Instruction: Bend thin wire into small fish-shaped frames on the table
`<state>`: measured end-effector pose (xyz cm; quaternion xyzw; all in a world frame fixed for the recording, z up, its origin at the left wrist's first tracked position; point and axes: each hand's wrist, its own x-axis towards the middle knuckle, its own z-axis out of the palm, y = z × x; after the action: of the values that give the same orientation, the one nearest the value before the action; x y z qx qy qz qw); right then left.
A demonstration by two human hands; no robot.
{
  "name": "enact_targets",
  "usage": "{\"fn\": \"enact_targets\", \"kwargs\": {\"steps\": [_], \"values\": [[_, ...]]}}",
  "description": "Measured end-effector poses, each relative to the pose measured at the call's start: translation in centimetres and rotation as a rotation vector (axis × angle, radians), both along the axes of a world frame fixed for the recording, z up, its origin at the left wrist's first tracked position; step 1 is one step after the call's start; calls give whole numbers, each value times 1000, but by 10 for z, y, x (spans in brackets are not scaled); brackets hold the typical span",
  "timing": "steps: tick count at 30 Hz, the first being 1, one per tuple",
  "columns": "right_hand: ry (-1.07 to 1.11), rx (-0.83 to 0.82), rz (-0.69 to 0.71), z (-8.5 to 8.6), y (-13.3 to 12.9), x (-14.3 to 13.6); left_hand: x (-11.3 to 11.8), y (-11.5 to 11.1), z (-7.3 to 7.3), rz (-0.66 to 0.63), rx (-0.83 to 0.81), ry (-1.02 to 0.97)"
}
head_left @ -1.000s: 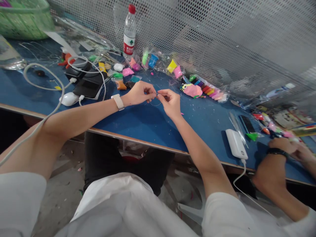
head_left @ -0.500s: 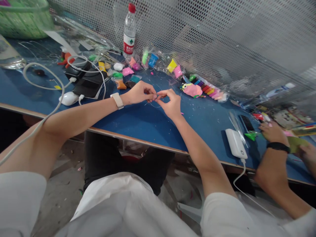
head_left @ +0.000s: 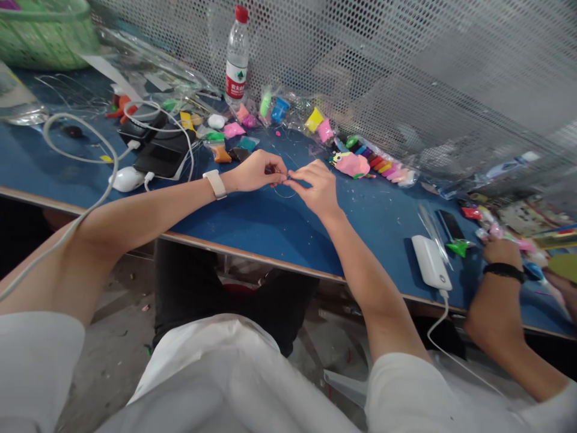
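Note:
Over the middle of the blue table [head_left: 270, 225], my left hand [head_left: 259, 171] and my right hand [head_left: 317, 185] meet at the fingertips. Both are pinched closed around something tiny, too small to name. A thin clear thread [head_left: 286, 196] loops down just below the fingertips. Behind my left hand lie an orange clay packet [head_left: 220, 153] and a teal one [head_left: 247, 143]. To the right of my right hand rests a pink clay figure [head_left: 350, 164] with a yellow and black end.
Behind stand a water bottle [head_left: 237, 60] and a mesh panel [head_left: 383, 72]. Cables, a black device [head_left: 164, 153] and a green basket [head_left: 47, 36] are at left. A white power bank [head_left: 430, 261] and another person's hand [head_left: 502, 251] are at right.
My right hand has shifted slightly right, its fingers straighter and flatter. My left hand has barely moved. The other person's hands have moved at the right.

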<state>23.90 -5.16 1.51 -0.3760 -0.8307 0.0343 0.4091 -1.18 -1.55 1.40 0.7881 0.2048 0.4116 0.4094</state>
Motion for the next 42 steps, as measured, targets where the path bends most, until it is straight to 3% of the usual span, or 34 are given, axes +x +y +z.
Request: {"fn": "enact_targets", "kwargs": {"steps": [5,13,15,21,27,36,42], "values": [[214,-95,-13,3,-9,-12,-1,-6,6,47,59,54],[601,-576,30,-15,7,-23,3,-9,8,131,127,68],[615,-536,29,-17,8,-24,4,-9,8,138,94,54],[406,-88,-98,-12,-5,-17,6,-5,4,94,-50,-42],[142,107,-114,-9,-6,-6,6,-3,3,59,-79,-72],[158,41,-71,-6,-7,-15,6,-5,4,112,-9,-48],[319,-227,-39,-14,5,-18,4,-5,6,203,128,28]]}}
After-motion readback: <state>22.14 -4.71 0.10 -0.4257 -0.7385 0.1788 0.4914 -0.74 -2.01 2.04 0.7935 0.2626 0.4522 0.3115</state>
